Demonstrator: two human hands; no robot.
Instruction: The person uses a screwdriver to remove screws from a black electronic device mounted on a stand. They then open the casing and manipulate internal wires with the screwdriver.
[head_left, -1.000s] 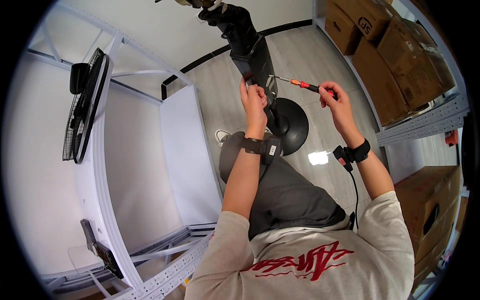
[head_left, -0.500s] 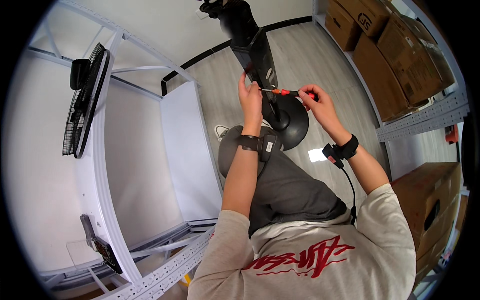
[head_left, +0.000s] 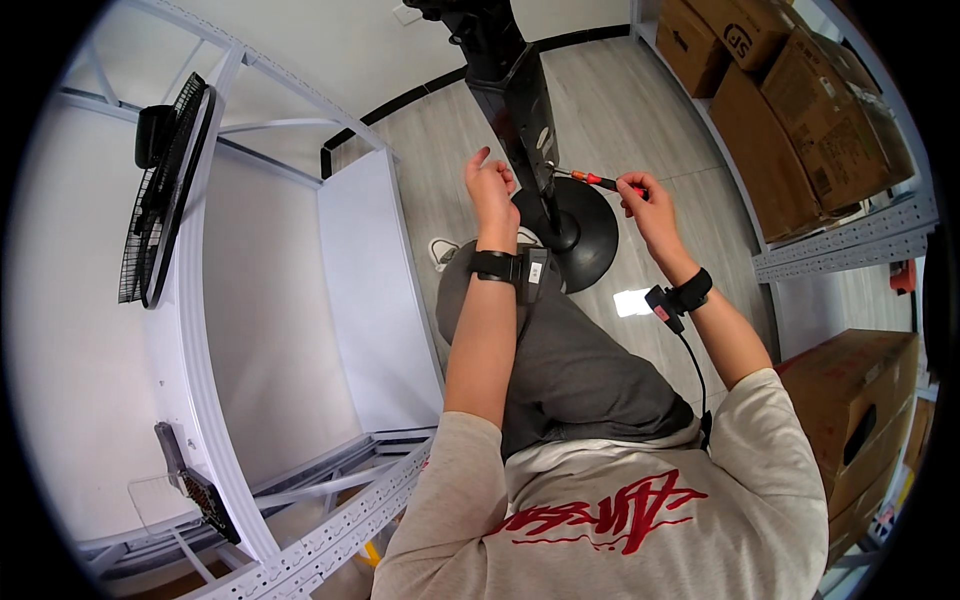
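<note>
A black floor stand with a boxy column and a round base stands in front of me. My right hand is closed on the handle of a red-and-black screwdriver, held nearly level. Its shaft points left, with the tip at the lower right side of the column; whether it touches is too small to tell. Just left of the column is my left hand, apart from the screwdriver. One finger stretches up and the others curl loosely, with nothing visible in them.
At left, a white metal shelf carries a black fan grille and a small dark flat part. Cardboard boxes fill the right rack, and another carton stands nearer. A cable hangs from my right wrist device.
My left hand has come off the screwdriver's shaft area and moved slightly left and down. The right hand and screwdriver have shifted a little right. The column appears slightly shifted in view.
</note>
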